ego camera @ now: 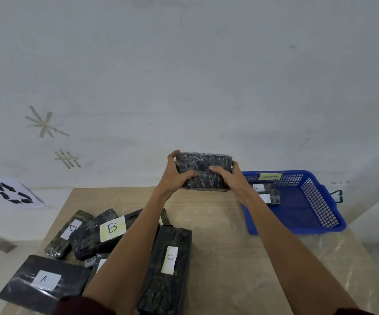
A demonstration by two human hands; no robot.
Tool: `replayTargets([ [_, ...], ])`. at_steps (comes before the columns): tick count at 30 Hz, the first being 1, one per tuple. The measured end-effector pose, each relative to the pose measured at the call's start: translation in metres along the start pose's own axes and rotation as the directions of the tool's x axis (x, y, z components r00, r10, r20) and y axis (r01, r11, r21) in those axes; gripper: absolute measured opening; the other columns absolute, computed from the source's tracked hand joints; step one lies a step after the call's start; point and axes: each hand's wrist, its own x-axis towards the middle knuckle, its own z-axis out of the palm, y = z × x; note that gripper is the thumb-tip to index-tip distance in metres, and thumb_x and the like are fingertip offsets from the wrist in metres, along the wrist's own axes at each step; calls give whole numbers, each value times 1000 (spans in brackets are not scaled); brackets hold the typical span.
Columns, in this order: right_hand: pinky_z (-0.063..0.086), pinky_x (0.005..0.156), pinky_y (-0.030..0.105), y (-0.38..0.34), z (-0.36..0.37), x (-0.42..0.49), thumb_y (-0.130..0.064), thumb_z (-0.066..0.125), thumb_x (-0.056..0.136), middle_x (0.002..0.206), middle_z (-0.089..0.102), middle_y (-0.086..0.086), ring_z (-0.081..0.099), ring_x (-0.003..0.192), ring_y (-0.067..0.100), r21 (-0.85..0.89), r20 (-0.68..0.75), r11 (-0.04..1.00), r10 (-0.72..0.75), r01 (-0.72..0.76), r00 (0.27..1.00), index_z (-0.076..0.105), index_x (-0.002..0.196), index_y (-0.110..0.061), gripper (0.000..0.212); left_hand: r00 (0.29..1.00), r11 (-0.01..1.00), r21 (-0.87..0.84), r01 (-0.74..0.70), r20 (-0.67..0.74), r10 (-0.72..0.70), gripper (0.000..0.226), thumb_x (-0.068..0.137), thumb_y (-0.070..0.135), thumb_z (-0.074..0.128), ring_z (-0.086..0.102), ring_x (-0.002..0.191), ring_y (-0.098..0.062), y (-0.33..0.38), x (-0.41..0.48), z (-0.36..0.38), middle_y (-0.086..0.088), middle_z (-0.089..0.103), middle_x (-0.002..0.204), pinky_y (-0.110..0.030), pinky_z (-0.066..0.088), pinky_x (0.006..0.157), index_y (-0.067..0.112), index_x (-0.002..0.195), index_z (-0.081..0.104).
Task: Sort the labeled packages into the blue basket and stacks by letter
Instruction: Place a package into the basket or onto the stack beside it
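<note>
Holding the black wrapped package (203, 165) up in both hands, you were at the checking step. The package was lifted above the far edge of the table (218, 235), just left of the blue basket (297, 172), and no label showed on the face turned toward you. Your left hand (177, 176) was wrapped round its left end and your right hand (231, 178) round its right end, with digits of each reaching across the front face. The package lay between the two hands with its long side roughly level, clamped at both ends rather than resting on a palm.

I judged that the letter had not yet been found. The next move therefore called for turning the package until a label came into view, then choosing the basket or a stack. The basket stood near your right hand and held two labelled packages (268, 196), one marked B and the other unreadable. A short shift to the right would have put your package over it.

The unsorted heap lay well apart, beside your left forearm:
- a package marked D (69, 233)
- a package with a yellow B tag (97, 235)
- a flat package marked A (44, 280)
- a long package marked B (170, 264)

The shiny wrap looked slippery, so a firm hold with both hands suited the turn.
</note>
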Motion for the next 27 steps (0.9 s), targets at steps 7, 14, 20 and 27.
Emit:
replayTargets([
  [7, 61, 78, 52, -13, 2, -3, -84, 55, 78, 147, 33, -7, 37, 140, 32, 252, 102, 935, 232, -251, 967, 31, 153, -34, 93, 999, 999, -48, 4, 35, -3, 65, 85, 9, 79, 55, 122, -21, -2, -1, 4, 0, 55, 131, -38, 47, 102, 18, 134, 37],
  [14, 59, 72, 41, -13, 6, -1, -47, 66, 89, 118, 58, 7, 61, 100, 20, 338, -15, 928, 168, -153, 986, 47, 129, -16, 54, 986, 968, -201, 151, 98, -134, 50, 89, 28, 75, 59, 118, -21, 0, -2, 6, 0, 61, 125, -55, 48, 102, 28, 126, 41],
  [20, 58, 86, 48, -9, -4, -2, -34, 69, 90, 118, 66, 7, 64, 105, 18, 307, 52, 946, 95, -106, 994, 58, 122, -17, 38, 982, 915, -355, 190, 67, -178, 19, 95, 28, 65, 62, 104, -20, 1, -4, 5, -3, 62, 106, -46, 52, 95, 19, 104, 51],
  [27, 59, 86, 54, -5, -10, -4, -14, 60, 99, 106, 56, 8, 64, 104, 23, 199, 63, 980, -25, 12, 998, 51, 99, -10, 10, 977, 926, -311, 215, 77, -201, 15, 103, 18, 53, 55, 80, -11, -2, -3, 10, -1, 51, 92, -25, 49, 69, 13, 102, 39],
])
